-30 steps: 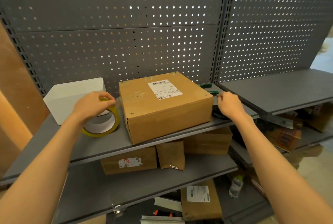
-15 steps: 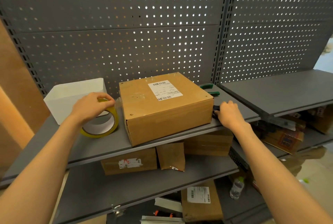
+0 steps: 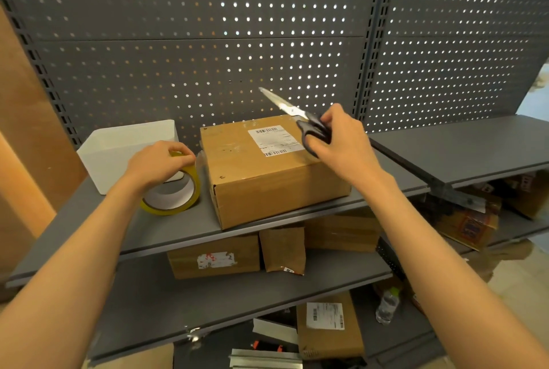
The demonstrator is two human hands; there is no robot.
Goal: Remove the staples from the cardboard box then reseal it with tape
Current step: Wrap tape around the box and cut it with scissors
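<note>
Arms reach forward: right hand (image 3: pixel 341 138) raised over the cardboard box (image 3: pixel 267 169) gripping scissors (image 3: pixel 300 119), left hand (image 3: pixel 157 163) pinching the tape roll (image 3: pixel 175 190).

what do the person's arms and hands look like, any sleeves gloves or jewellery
Both arms are bare from the frame's bottom edge to the wrist, with no sleeve in view. The left hand and the right hand are bare too: no gloves, and no watch, bracelet or ring visible. No markings show.

No text can be read: the white label (image 3: pixel 272 141) on the cardboard box (image 3: pixel 269 172) shows only barcodes (print too small).
</note>
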